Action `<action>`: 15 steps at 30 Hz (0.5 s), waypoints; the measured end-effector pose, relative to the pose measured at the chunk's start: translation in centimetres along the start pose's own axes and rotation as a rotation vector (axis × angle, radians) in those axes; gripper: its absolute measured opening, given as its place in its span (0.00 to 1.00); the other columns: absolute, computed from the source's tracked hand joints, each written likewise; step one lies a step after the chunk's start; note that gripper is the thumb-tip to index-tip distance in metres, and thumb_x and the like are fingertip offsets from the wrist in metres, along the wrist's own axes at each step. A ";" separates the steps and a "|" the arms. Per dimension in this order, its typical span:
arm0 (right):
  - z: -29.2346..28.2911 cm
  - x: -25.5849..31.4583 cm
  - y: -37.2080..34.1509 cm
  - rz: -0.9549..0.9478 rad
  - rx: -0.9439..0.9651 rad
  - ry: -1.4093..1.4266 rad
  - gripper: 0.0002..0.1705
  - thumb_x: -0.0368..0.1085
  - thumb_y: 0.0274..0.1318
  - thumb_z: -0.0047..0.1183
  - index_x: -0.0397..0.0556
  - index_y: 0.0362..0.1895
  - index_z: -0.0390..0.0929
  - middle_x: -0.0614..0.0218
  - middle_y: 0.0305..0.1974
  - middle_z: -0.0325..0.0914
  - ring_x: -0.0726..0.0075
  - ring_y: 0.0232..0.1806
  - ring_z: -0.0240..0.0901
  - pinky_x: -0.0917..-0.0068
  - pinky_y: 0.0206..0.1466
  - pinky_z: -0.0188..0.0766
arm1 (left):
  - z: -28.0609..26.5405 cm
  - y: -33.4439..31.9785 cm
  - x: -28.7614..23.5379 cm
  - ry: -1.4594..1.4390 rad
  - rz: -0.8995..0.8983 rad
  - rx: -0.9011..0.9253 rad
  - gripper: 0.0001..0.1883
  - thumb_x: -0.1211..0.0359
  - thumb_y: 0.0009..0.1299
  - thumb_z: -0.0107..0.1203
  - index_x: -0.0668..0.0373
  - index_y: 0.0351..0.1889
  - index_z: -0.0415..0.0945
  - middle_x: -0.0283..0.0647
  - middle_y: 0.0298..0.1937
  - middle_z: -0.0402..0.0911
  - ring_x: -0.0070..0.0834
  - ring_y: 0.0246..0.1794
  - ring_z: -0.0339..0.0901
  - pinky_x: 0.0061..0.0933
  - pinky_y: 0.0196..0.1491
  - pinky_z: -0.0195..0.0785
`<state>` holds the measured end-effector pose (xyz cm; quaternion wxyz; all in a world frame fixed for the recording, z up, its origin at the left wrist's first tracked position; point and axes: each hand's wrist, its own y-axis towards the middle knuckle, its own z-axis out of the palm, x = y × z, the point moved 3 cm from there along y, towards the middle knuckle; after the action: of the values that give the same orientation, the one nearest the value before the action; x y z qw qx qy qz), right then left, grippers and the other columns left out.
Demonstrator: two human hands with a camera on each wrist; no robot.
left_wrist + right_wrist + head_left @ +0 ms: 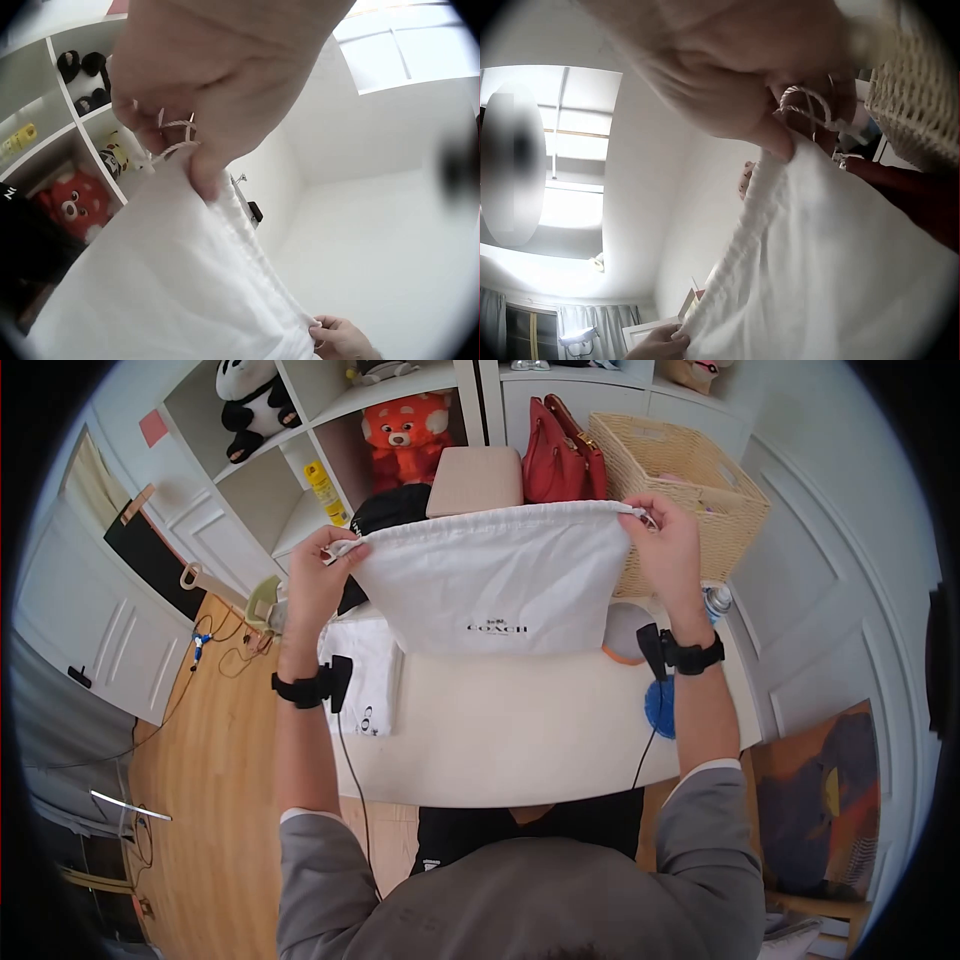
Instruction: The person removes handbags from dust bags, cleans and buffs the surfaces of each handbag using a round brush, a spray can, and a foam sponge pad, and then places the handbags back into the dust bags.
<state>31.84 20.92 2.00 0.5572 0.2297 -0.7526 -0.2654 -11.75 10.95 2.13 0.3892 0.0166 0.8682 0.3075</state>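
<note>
A white drawstring cloth bag [500, 575] with COACH lettering is stretched wide above the table, its gathered edge on top. The left hand [322, 572] pinches its upper left corner, and the right hand [668, 555] pinches the upper right corner. In the left wrist view, thumb and fingers of the left hand [210, 82] hold the cloth [172, 262] beside a loop of cord. The right wrist view has the right hand [742, 75] gripping the other corner of the cloth [817, 255], a twisted cord looped at its fingers.
A folded white cloth [362, 695] lies at the table's left. Behind the bag stand a beige box [475, 480], a red handbag [560, 455] and a wicker basket [740, 510]. A blue round item [660, 707] and a can [716, 601] are at the right. Cables hang from both wrists.
</note>
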 end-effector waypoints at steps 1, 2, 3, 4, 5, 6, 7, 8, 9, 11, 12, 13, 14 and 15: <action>-0.3 0.0 0.0 -0.019 0.039 0.085 0.09 0.24 0.61 0.61 0.38 0.45 0.83 0.64 0.36 0.85 0.73 0.37 0.79 0.74 0.46 0.75 | -0.4 -0.3 -0.7 -0.004 0.007 0.003 0.09 0.70 0.67 0.72 0.63 0.39 0.84 0.35 0.39 0.89 0.22 0.38 0.77 0.27 0.48 0.70; -0.9 0.3 -0.3 -0.019 0.033 0.081 0.09 0.24 0.61 0.61 0.38 0.45 0.83 0.64 0.36 0.85 0.73 0.37 0.79 0.74 0.46 0.75 | -0.9 -1.0 -2.0 -0.039 0.082 0.013 0.08 0.73 0.68 0.70 0.62 0.38 0.80 0.36 0.41 0.89 0.23 0.42 0.79 0.29 0.51 0.72; -1.5 1.0 -0.8 -0.086 0.058 0.019 0.08 0.23 0.59 0.59 0.38 0.43 0.82 0.63 0.35 0.84 0.72 0.38 0.79 0.73 0.47 0.75 | -1.3 -1.8 -3.0 -0.075 0.155 0.023 0.08 0.75 0.69 0.67 0.61 0.37 0.77 0.36 0.42 0.89 0.25 0.46 0.82 0.31 0.53 0.73; -2.0 1.8 -1.3 -0.150 0.084 -0.042 0.07 0.22 0.57 0.58 0.38 0.42 0.81 0.63 0.34 0.84 0.71 0.39 0.79 0.72 0.48 0.75 | -1.6 -2.8 -3.4 -0.079 0.157 0.028 0.08 0.75 0.69 0.67 0.61 0.37 0.77 0.36 0.42 0.89 0.25 0.46 0.82 0.31 0.53 0.73; -2.7 2.9 -2.3 -0.145 0.082 -0.047 0.07 0.22 0.57 0.58 0.38 0.42 0.81 0.63 0.34 0.84 0.71 0.39 0.79 0.72 0.48 0.75 | -1.9 -3.9 -3.7 -0.088 0.187 0.026 0.10 0.78 0.65 0.67 0.61 0.34 0.74 0.38 0.42 0.90 0.27 0.46 0.83 0.32 0.52 0.73; -3.3 4.3 -3.7 -0.124 0.162 -0.095 0.08 0.21 0.55 0.56 0.38 0.41 0.81 0.61 0.35 0.83 0.67 0.40 0.80 0.70 0.49 0.75 | -2.2 -5.3 -4.0 -0.098 0.215 0.024 0.13 0.82 0.62 0.67 0.61 0.31 0.72 0.40 0.43 0.90 0.29 0.46 0.84 0.33 0.50 0.73; -3.6 5.2 -5.3 -0.102 0.245 -0.142 0.10 0.20 0.52 0.54 0.38 0.40 0.81 0.60 0.35 0.83 0.62 0.41 0.81 0.68 0.50 0.75 | -2.6 -6.6 -4.4 -0.102 0.210 0.029 0.13 0.82 0.62 0.67 0.61 0.31 0.72 0.40 0.43 0.90 0.29 0.46 0.84 0.33 0.50 0.73; -4.1 5.2 -6.7 -0.093 0.250 -0.146 0.10 0.20 0.52 0.54 0.38 0.40 0.81 0.60 0.35 0.83 0.62 0.41 0.81 0.68 0.50 0.75 | -2.7 -8.3 -5.1 0.004 0.258 0.130 0.13 0.83 0.60 0.66 0.61 0.31 0.71 0.41 0.41 0.89 0.33 0.46 0.85 0.34 0.50 0.74; -4.5 4.9 -8.5 -0.121 0.349 -0.166 0.12 0.19 0.51 0.53 0.40 0.41 0.80 0.59 0.36 0.82 0.56 0.44 0.81 0.64 0.53 0.75 | -2.6 -10.0 -5.4 0.110 0.305 0.234 0.14 0.84 0.57 0.66 0.61 0.30 0.71 0.42 0.40 0.87 0.37 0.46 0.86 0.35 0.49 0.75; -5.5 4.1 -12.0 -0.139 0.453 -0.182 0.14 0.19 0.49 0.52 0.41 0.42 0.80 0.58 0.38 0.82 0.51 0.46 0.81 0.61 0.55 0.74 | -1.9 -13.6 -4.5 0.217 0.279 0.395 0.15 0.84 0.53 0.67 0.61 0.31 0.72 0.43 0.35 0.82 0.42 0.43 0.85 0.36 0.46 0.77; -5.7 3.8 -13.8 -0.174 0.556 -0.263 0.16 0.19 0.48 0.52 0.43 0.44 0.79 0.59 0.39 0.81 0.48 0.48 0.79 0.59 0.57 0.73 | -1.3 -15.4 -4.4 0.265 0.286 0.473 0.15 0.83 0.52 0.67 0.61 0.31 0.73 0.42 0.32 0.79 0.42 0.38 0.82 0.39 0.40 0.76; -5.8 3.4 -15.5 -0.211 0.659 -0.343 0.18 0.20 0.48 0.53 0.45 0.46 0.79 0.59 0.41 0.80 0.45 0.51 0.78 0.56 0.58 0.72 | -0.7 -16.9 -3.8 0.317 0.350 0.567 0.14 0.80 0.51 0.67 0.60 0.32 0.76 0.40 0.33 0.79 0.41 0.35 0.79 0.41 0.38 0.73; -6.0 3.1 -16.9 -0.205 0.663 -0.339 0.18 0.20 0.48 0.53 0.45 0.46 0.79 0.59 0.41 0.80 0.45 0.51 0.78 0.56 0.58 0.72 | 0.1 -18.6 -2.5 0.335 0.410 0.616 0.13 0.79 0.50 0.67 0.59 0.31 0.76 0.40 0.33 0.79 0.41 0.36 0.79 0.42 0.38 0.73; -6.0 2.8 -18.4 -0.205 0.761 -0.337 0.19 0.20 0.48 0.53 0.46 0.47 0.78 0.60 0.41 0.80 0.46 0.51 0.77 0.56 0.59 0.71 | 0.7 -20.0 -1.5 0.351 0.471 0.664 0.13 0.78 0.49 0.67 0.59 0.31 0.77 0.39 0.34 0.79 0.42 0.37 0.78 0.43 0.38 0.72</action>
<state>37.74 4.45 -6.61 0.2728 0.4460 -0.8506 -0.0567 -6.01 -5.30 -8.23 0.1287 0.2858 0.9453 0.0903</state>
